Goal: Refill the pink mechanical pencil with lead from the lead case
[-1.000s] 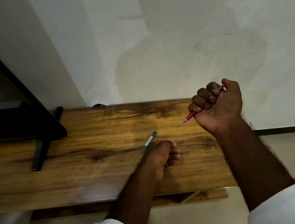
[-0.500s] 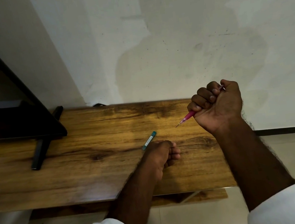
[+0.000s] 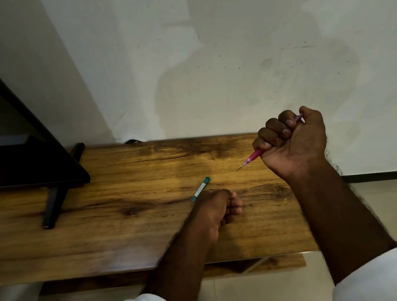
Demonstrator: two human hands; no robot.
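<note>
My right hand (image 3: 294, 143) is raised above the right part of the wooden tabletop (image 3: 131, 223), fist shut around the pink mechanical pencil (image 3: 253, 157). The pencil's metal tip points down and left; its top end sticks out by my thumb. The teal lead case (image 3: 201, 188) lies flat on the wood, slanted, just beyond my left hand (image 3: 218, 210). That hand rests on the table with fingers curled in; its knuckles are at the case's near end, and I cannot tell whether they touch it.
A black monitor (image 3: 12, 148) stands at the left on a black foot (image 3: 51, 206) on the table. A white wall runs along the table's far edge. Pale floor lies to the right and below the near edge.
</note>
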